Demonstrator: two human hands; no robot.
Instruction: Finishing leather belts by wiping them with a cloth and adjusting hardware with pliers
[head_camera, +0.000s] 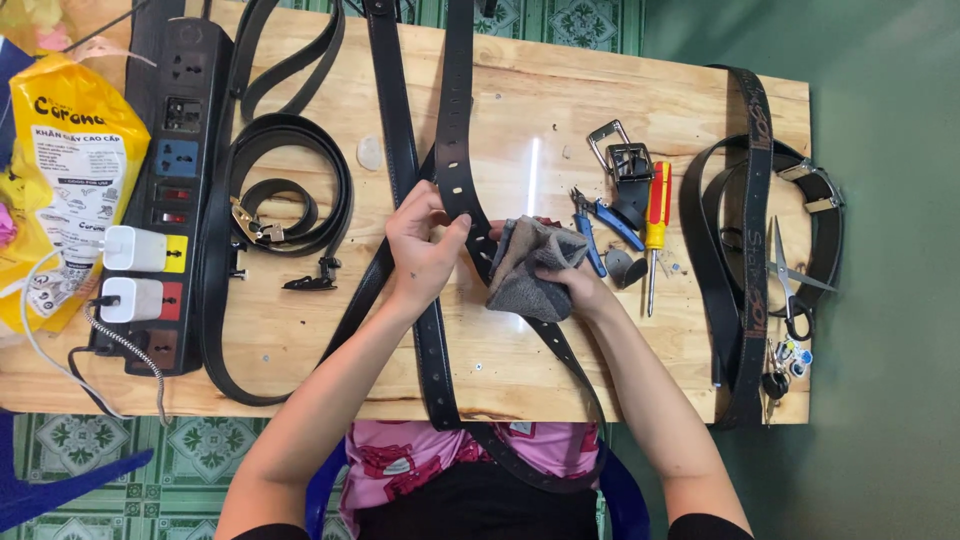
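Note:
My left hand (425, 245) pinches a long black leather belt (457, 130) with punched holes, which runs from the table's far edge down over the near edge. My right hand (572, 285) grips a crumpled grey cloth (530, 265) pressed against that belt just right of my left hand. A second black belt (396, 110) lies alongside, passing under my left wrist.
On the wooden table (560, 100), a coiled black belt (290, 180) and a black power strip (180, 150) with two white chargers lie left. Blue pliers (600, 225), a red-yellow screwdriver (655, 215), a buckle (625, 160), scissors (785, 275) and more belts (750, 240) lie right. A yellow bag (65, 150) sits far left.

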